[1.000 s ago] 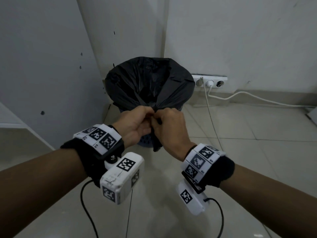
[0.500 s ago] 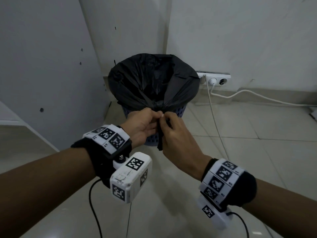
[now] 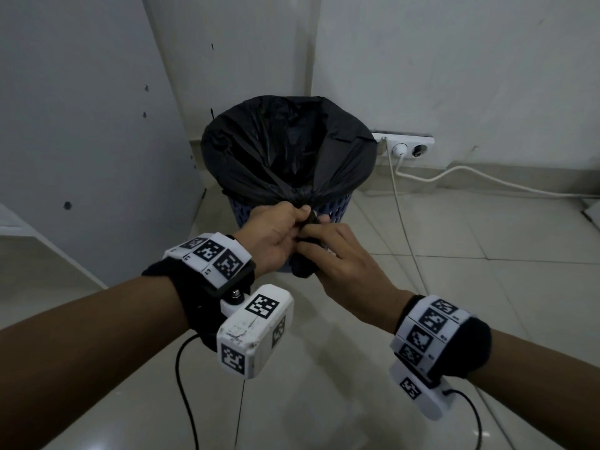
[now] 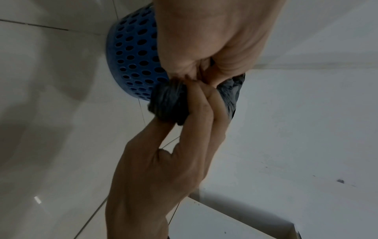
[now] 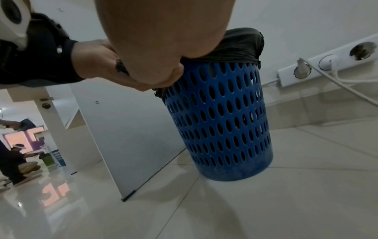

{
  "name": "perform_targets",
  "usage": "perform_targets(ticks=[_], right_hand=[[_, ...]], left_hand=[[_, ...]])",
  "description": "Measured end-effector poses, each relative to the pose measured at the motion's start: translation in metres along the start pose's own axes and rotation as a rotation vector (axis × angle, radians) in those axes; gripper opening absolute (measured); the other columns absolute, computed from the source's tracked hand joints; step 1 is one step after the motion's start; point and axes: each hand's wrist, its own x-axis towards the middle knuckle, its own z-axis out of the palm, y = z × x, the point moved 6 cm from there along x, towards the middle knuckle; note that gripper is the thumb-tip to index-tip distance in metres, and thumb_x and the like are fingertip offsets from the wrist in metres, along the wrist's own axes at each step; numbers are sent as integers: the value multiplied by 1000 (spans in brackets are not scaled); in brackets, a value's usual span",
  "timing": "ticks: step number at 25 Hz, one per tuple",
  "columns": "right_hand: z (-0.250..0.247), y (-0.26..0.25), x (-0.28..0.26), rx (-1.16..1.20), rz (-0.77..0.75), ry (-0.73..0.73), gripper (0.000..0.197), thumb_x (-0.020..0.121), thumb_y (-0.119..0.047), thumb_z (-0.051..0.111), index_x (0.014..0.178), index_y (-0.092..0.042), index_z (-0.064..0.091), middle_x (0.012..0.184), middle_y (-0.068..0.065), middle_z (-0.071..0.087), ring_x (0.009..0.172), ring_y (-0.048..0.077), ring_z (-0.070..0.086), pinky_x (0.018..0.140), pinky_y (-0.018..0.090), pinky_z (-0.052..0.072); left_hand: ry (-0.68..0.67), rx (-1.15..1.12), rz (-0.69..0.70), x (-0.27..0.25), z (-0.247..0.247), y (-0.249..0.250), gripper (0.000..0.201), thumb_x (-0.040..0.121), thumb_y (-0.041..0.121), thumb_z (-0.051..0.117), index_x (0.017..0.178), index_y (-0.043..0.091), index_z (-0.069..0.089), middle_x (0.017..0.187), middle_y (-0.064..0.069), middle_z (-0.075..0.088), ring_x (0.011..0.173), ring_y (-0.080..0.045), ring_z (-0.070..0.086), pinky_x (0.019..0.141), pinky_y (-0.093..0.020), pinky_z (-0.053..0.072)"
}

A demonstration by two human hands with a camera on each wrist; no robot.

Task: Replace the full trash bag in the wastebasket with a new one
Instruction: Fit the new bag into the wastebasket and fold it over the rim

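A black trash bag [image 3: 285, 154] lines a blue perforated wastebasket [image 3: 334, 207], its rim folded over the edge and gathered into a bunch at the near side. My left hand [image 3: 276, 235] grips that bunch from the left. My right hand [image 3: 334, 251] pinches the twisted tail [image 4: 167, 103] of the bag hanging just below it. In the right wrist view the wastebasket [image 5: 223, 119] stands upright on the floor, with the bag [image 5: 239, 48] stretched over its top. What lies inside the bag is hidden.
The wastebasket stands in a corner between a grey panel [image 3: 91, 141] on the left and a white wall. A white socket strip [image 3: 406, 146] with a plugged cable [image 3: 480, 177] runs along the skirting to the right. Tiled floor [image 3: 454, 248] spreads to the right and near me.
My right hand has dropped lower and turned, its wrist swinging down and right, while it keeps hold of the bag's tail. The left hand stays at the gathered rim.
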Motion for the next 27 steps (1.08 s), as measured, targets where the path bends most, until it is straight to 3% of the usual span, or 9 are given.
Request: perform_targets(ticks=[5,8,10,14,16,19,21,24,27], right_hand=[[-9,-9,-2,205,40,-65,24,86,13,42,77,-4,57,83,7,59,82,27,46,78,34,41],[-11,-10,0,329,94,-172,24,80,6,30,76,-12,45,74,2,46,73,21,34,66,33,32],[-12,-11,1,438,115,-244,19,82,0,30,79,-12,44,75,2,43,74,20,33,63,32,31],[-16,-9,2,361,56,-245,5,91,-3,54,88,-2,57,85,8,53,77,26,45,69,36,41],[-17,-4,1,320,38,-197,5,93,3,57,94,3,62,96,14,58,85,31,54,79,38,48],[-27,7,8,317,88,-24,12,90,8,64,100,5,70,110,21,59,97,26,59,89,26,50],[-34,13,13,357,144,64,16,86,8,69,99,1,74,103,16,65,93,22,62,85,26,51],[-38,11,14,458,196,65,17,85,5,71,101,-3,74,94,5,72,90,17,66,83,27,52],[-33,18,14,729,459,-2,17,89,3,67,101,-9,67,89,-2,71,86,4,66,80,18,51]], left_hand=[[20,4,59,1,-5,6,13,98,-3,48,88,-3,57,75,-12,62,64,-20,64,53,-27,59],[13,5,85,0,-4,5,13,98,-5,46,89,-3,54,73,-12,55,63,-20,57,51,-26,57],[11,18,97,1,-5,4,11,98,-5,45,92,-3,54,73,-12,54,62,-19,55,50,-24,56],[-8,-16,106,0,-8,4,11,98,-6,46,92,-3,54,74,-11,54,63,-19,57,51,-23,55],[-21,-22,103,0,-9,4,14,98,-6,46,88,-3,55,73,-11,56,59,-17,60,50,-24,55],[-33,1,109,3,-9,4,13,97,-6,47,103,-8,58,86,-16,60,70,-19,63,52,-24,56],[-34,4,109,3,-10,5,13,97,-6,47,105,-7,57,84,-16,60,69,-19,62,50,-24,55],[-38,11,86,0,-10,6,11,97,-6,47,95,-5,58,80,-15,60,67,-18,62,48,-24,54],[-37,57,85,-1,-12,5,21,97,-3,50,116,-8,58,103,-21,66,81,-25,66,53,-28,57]])
